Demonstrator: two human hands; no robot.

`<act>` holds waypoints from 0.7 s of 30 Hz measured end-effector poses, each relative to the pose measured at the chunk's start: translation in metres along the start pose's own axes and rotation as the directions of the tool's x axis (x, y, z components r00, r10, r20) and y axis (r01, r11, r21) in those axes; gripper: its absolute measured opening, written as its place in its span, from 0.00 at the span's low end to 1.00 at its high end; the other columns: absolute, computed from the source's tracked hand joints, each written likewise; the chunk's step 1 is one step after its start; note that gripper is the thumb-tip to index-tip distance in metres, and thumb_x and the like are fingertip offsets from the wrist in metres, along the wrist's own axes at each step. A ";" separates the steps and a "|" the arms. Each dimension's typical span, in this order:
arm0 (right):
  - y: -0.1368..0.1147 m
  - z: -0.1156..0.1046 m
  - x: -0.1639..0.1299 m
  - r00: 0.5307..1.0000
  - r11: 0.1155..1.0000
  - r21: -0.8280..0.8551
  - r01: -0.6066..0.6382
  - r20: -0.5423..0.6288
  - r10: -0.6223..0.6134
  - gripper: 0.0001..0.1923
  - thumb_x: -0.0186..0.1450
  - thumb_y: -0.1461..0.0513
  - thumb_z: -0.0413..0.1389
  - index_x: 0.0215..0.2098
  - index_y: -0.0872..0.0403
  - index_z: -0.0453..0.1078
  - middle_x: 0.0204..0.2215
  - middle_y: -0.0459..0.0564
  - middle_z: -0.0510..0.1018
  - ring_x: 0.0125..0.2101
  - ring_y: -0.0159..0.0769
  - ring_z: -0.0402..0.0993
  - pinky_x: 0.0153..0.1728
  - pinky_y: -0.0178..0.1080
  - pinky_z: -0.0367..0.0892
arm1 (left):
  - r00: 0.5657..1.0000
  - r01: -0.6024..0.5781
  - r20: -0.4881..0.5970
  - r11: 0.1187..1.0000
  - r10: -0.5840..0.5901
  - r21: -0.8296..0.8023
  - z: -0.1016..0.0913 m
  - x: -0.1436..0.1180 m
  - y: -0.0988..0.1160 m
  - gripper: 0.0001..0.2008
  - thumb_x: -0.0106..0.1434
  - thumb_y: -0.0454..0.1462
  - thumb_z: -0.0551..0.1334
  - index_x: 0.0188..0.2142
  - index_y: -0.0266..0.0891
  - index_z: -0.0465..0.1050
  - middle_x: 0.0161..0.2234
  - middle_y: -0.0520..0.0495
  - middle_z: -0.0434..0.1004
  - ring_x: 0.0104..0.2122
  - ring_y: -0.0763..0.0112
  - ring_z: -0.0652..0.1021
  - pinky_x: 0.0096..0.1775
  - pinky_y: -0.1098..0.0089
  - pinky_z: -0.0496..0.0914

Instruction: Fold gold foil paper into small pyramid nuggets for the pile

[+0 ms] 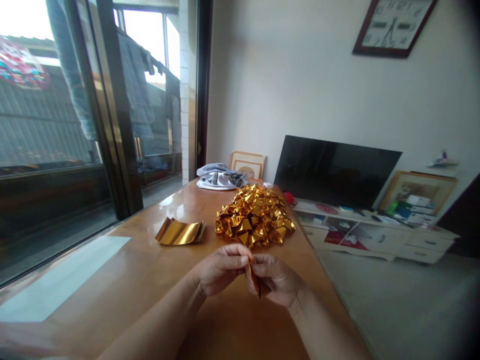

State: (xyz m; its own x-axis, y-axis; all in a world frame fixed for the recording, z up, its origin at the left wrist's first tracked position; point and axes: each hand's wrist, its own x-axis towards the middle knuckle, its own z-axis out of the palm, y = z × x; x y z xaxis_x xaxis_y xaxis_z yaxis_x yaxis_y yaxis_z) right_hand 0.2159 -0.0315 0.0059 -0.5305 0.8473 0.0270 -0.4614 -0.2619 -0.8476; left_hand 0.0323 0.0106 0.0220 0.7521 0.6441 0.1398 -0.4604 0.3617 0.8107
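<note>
Left hand [221, 270] and right hand [277, 280] meet above the tabletop [123, 280], fingers of both closed on one folded gold foil piece [255, 281]. At 12 o'clock lies the pile of folded gold pieces [254, 216]; at 10 o'clock, flat gold sheets [180, 232].

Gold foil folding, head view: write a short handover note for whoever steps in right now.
Left hand and right hand meet above the wooden table, together pinching one gold foil piece mid-fold.
Done: a heap of folded gold foil pieces lies just beyond the hands.
Left: a small stack of flat gold foil sheets sits left of the heap, unfolded.
A bundle of cloth lies at the table's far end.
</note>
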 end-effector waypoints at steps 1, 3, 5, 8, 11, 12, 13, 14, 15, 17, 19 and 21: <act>0.002 0.000 0.000 1.000 1.000 0.018 -0.019 0.026 0.018 0.11 0.60 0.61 0.68 0.37 0.59 0.76 0.25 0.47 0.77 0.24 0.28 0.71 0.27 0.31 0.61 | 1.000 -0.016 0.019 1.000 0.016 0.020 0.001 -0.001 0.001 0.07 0.53 0.36 0.74 0.32 0.37 0.81 0.30 0.47 0.74 0.32 0.70 0.74 0.39 0.70 0.67; 0.006 0.003 0.000 0.996 0.998 0.050 -0.040 0.083 0.035 0.10 0.61 0.60 0.67 0.35 0.59 0.75 0.24 0.47 0.77 0.23 0.28 0.71 0.26 0.31 0.62 | 0.998 -0.046 0.052 0.998 0.043 0.054 0.004 -0.003 0.002 0.07 0.53 0.37 0.74 0.31 0.37 0.81 0.33 0.48 0.72 0.34 0.69 0.74 0.40 0.69 0.67; 0.010 0.006 0.001 0.991 0.997 0.067 -0.033 0.129 0.024 0.11 0.61 0.59 0.67 0.34 0.59 0.75 0.24 0.47 0.76 0.22 0.29 0.71 0.25 0.32 0.62 | 0.996 -0.070 0.067 0.994 0.065 0.078 0.007 -0.005 0.004 0.07 0.52 0.37 0.74 0.30 0.38 0.81 0.38 0.46 0.70 0.38 0.68 0.73 0.41 0.69 0.68; 0.015 0.010 0.003 0.985 0.998 0.060 -0.003 0.174 -0.008 0.13 0.60 0.56 0.68 0.32 0.58 0.75 0.23 0.47 0.76 0.22 0.31 0.72 0.26 0.34 0.64 | 0.994 -0.080 0.083 0.993 0.073 0.086 0.013 -0.007 0.005 0.07 0.52 0.37 0.74 0.30 0.38 0.82 0.44 0.46 0.67 0.42 0.67 0.72 0.42 0.70 0.68; 0.018 0.012 0.003 0.982 0.998 0.051 0.029 0.184 -0.038 0.14 0.60 0.55 0.68 0.31 0.57 0.75 0.23 0.46 0.76 0.23 0.33 0.73 0.28 0.36 0.65 | 0.993 -0.088 0.089 0.992 0.081 0.087 0.019 -0.008 0.006 0.07 0.52 0.38 0.74 0.29 0.37 0.81 0.43 0.46 0.67 0.42 0.67 0.72 0.42 0.70 0.68; 0.018 0.012 0.003 0.984 0.998 0.053 0.036 0.175 -0.045 0.14 0.60 0.55 0.68 0.31 0.57 0.75 0.22 0.46 0.75 0.23 0.32 0.73 0.28 0.36 0.65 | 0.993 -0.092 0.083 0.992 0.084 0.091 0.021 -0.008 0.006 0.08 0.53 0.38 0.74 0.30 0.37 0.81 0.42 0.46 0.67 0.41 0.67 0.72 0.42 0.71 0.68; 0.017 0.012 0.003 0.986 0.998 0.054 0.039 0.160 -0.047 0.14 0.60 0.54 0.68 0.31 0.57 0.75 0.22 0.46 0.75 0.22 0.32 0.72 0.28 0.36 0.65 | 0.994 -0.094 0.071 0.991 0.087 0.097 0.022 -0.008 0.006 0.08 0.53 0.39 0.74 0.30 0.37 0.80 0.41 0.46 0.68 0.40 0.68 0.72 0.41 0.70 0.68; 0.015 0.013 0.002 0.989 0.998 0.051 0.040 0.141 -0.047 0.14 0.60 0.54 0.68 0.31 0.57 0.75 0.22 0.46 0.75 0.22 0.31 0.71 0.27 0.35 0.64 | 0.994 -0.096 0.055 0.990 0.090 0.102 0.023 -0.007 0.007 0.08 0.54 0.40 0.73 0.30 0.38 0.80 0.41 0.46 0.69 0.40 0.68 0.72 0.41 0.70 0.68; 0.013 0.013 0.002 0.992 0.998 0.046 0.039 0.116 -0.044 0.14 0.60 0.54 0.68 0.31 0.56 0.75 0.22 0.45 0.74 0.22 0.31 0.71 0.27 0.35 0.63 | 0.995 -0.099 0.038 0.989 0.095 0.109 0.024 -0.007 0.007 0.08 0.55 0.40 0.73 0.30 0.38 0.80 0.40 0.46 0.70 0.39 0.68 0.73 0.41 0.70 0.68; 0.009 0.014 0.001 0.998 0.999 0.029 0.036 0.053 -0.038 0.13 0.60 0.55 0.68 0.31 0.56 0.74 0.22 0.45 0.74 0.22 0.30 0.70 0.28 0.35 0.63 | 0.994 -0.113 0.007 0.986 0.113 0.125 0.023 -0.006 0.008 0.08 0.55 0.41 0.73 0.31 0.39 0.81 0.41 0.45 0.72 0.40 0.66 0.74 0.42 0.68 0.68; 0.006 0.015 0.001 0.999 0.999 0.012 0.039 -0.011 -0.039 0.13 0.59 0.55 0.68 0.31 0.55 0.74 0.22 0.45 0.74 0.23 0.31 0.70 0.28 0.35 0.63 | 0.991 -0.129 -0.010 0.981 0.132 0.142 0.021 -0.005 0.009 0.08 0.55 0.40 0.73 0.32 0.39 0.82 0.43 0.44 0.75 0.42 0.64 0.74 0.45 0.66 0.67; 0.003 0.015 0.002 0.996 0.999 -0.005 0.054 -0.071 -0.054 0.13 0.58 0.56 0.69 0.32 0.55 0.75 0.23 0.45 0.75 0.24 0.31 0.70 0.29 0.34 0.62 | 0.992 -0.118 -0.027 0.982 0.123 0.149 0.016 -0.004 0.010 0.09 0.57 0.40 0.71 0.37 0.39 0.83 0.44 0.43 0.77 0.44 0.62 0.75 0.48 0.64 0.66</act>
State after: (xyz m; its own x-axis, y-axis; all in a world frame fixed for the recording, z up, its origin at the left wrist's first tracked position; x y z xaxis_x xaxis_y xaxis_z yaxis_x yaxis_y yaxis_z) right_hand 0.2032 -0.0377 0.0118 -0.4529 0.8909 0.0354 -0.4857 -0.2133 -0.8477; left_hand 0.0324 0.0012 0.0381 0.6764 0.7019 0.2231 -0.4703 0.1785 0.8643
